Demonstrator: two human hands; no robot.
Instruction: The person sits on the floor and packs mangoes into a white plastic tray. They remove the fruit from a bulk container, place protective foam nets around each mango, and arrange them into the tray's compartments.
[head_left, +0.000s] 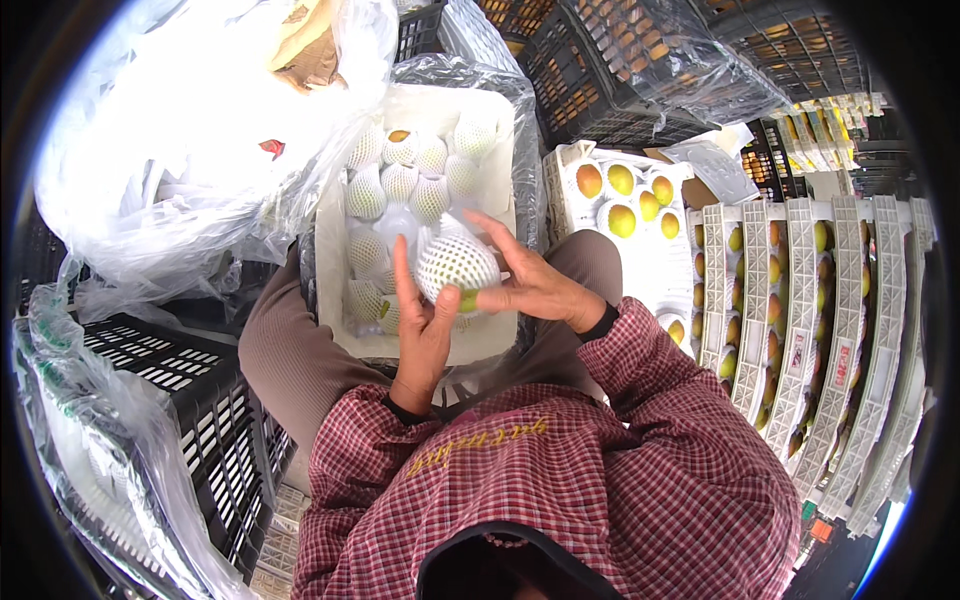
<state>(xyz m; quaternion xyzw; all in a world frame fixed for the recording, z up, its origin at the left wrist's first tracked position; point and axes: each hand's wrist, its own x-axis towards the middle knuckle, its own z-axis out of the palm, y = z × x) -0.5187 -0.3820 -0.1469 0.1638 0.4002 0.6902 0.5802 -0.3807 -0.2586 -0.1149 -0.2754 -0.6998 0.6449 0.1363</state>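
Note:
Between my two hands is a green mango in a white foam net sleeve (456, 262), its bare green end pointing toward me. My left hand (421, 322) cups its left side, thumb against the lower end and index finger stretched along the sleeve. My right hand (536, 281) is around the other side, fingers spread, thumb near the bare end and slightly blurred. Beneath them a white foam-lined crate (491, 341) stands between my knees. Several netted fruits (397, 180) lie in it in rows; my hands hide part of the lower rows.
At right, a white tray (652, 262) holds several uncovered-topped mangoes, beside a stack of white plastic trays (810, 337). Crumpled clear plastic film (187, 172) covers the upper left. Black crates (217, 420) stand at left, and more fruit-filled black crates (570, 82) rise at the upper right.

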